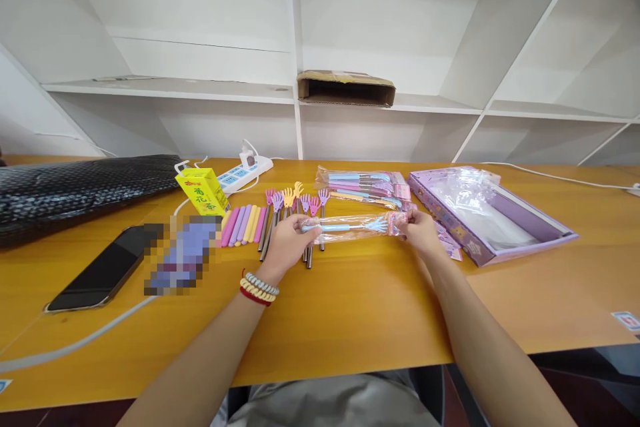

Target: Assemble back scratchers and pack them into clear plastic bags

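Note:
A light blue back scratcher in a clear plastic bag (345, 227) is stretched between both hands above the table. My left hand (290, 240) pinches the bag's handle end. At its other end, by the claw and the pink label, my right hand (420, 232) grips the bag. Behind my left hand lie loose back scratcher heads (289, 197) on metal rods, in pink, purple and yellow. Beside them is a row of coloured handle tubes (243, 225). Several bagged back scratchers (363, 181) are stacked just beyond the held one.
On the right sits an open purple box (480, 247) with clear plastic in it. To the left are a yellow drink carton (203, 190), a power strip (245, 173), a black phone (105, 270) and a black wrapped bundle (90, 190). A cardboard box (345, 88) rests on the shelf.

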{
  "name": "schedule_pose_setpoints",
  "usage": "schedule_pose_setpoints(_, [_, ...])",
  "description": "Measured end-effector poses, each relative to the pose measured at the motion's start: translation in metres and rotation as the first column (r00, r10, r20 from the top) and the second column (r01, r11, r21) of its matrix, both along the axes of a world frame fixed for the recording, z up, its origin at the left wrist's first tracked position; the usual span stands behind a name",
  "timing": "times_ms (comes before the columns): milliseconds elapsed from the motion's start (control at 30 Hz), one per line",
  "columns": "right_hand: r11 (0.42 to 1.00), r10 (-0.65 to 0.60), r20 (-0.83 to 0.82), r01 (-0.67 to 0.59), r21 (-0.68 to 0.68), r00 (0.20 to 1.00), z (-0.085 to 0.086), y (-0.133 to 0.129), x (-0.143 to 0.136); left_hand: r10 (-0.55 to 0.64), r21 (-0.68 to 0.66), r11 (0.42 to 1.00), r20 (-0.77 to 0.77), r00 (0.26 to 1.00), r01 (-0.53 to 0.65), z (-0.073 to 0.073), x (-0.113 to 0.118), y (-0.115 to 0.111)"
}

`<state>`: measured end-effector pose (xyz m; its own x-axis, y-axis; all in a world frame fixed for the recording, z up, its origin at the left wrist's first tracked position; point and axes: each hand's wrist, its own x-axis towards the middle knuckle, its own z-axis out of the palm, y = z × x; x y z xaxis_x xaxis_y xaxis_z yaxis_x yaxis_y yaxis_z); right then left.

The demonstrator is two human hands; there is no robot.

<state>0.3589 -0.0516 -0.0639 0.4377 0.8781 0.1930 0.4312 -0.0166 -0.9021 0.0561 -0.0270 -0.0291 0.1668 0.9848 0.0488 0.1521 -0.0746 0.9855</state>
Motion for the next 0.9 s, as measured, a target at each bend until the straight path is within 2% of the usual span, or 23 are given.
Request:
schedule_pose_setpoints(133, [1.000, 0.031, -0.093, -0.031, 0.004, 0.995, 0.009, -0.005, -0.007, 0.058, 0.005, 0.998, -0.016, 0.998, -0.058, -0.001, -0.008, 0.011])
schedule_pose_setpoints(267, [0.999, 0.040, -0.162, -0.040, 0.002, 0.986, 0.026, 0.000, -0.011, 0.101, 0.027, 0.994, 0.028, 0.994, -0.102, 0.009, -0.006, 0.034])
schedule_pose_setpoints(433, [0.999, -0.039, -0.120, 0.035, -0.033, 0.992, 0.043, 0.029, 0.003, 0.202, 0.047, 0.978, 0.017, 0.979, -0.203, 0.026, 0.021, 0.079])
schedule_pose_setpoints(567, [0.992, -0.096, 0.008, 0.096, -0.082, 0.995, 0.052, 0.069, 0.022, 0.245, 0.015, 0.969, -0.015, 0.969, -0.245, 0.026, 0.052, 0.126])
schedule_pose_setpoints(667, [0.984, -0.140, 0.106, 0.151, -0.097, 0.984, 0.056, 0.099, 0.034, 0.269, 0.057, 0.963, -0.139, 0.953, -0.263, 0.019, 0.071, 0.159])
schedule_pose_setpoints(733, [0.983, -0.111, 0.214, 0.138, -0.118, 0.971, 0.056, 0.113, 0.039, 0.277, 0.126, 0.960, -0.261, 0.925, -0.251, 0.014, 0.079, 0.175])
schedule_pose_setpoints(833, [0.979, -0.044, 0.389, 0.116, -0.165, 0.920, 0.052, 0.122, 0.044, 0.227, 0.205, 0.967, -0.439, 0.869, -0.149, 0.006, 0.084, 0.188])
schedule_pose_setpoints(900, [0.974, -0.036, 0.451, 0.133, -0.186, 0.892, 0.048, 0.123, 0.047, 0.166, 0.191, 0.979, -0.557, 0.814, -0.068, 0.001, 0.084, 0.191])
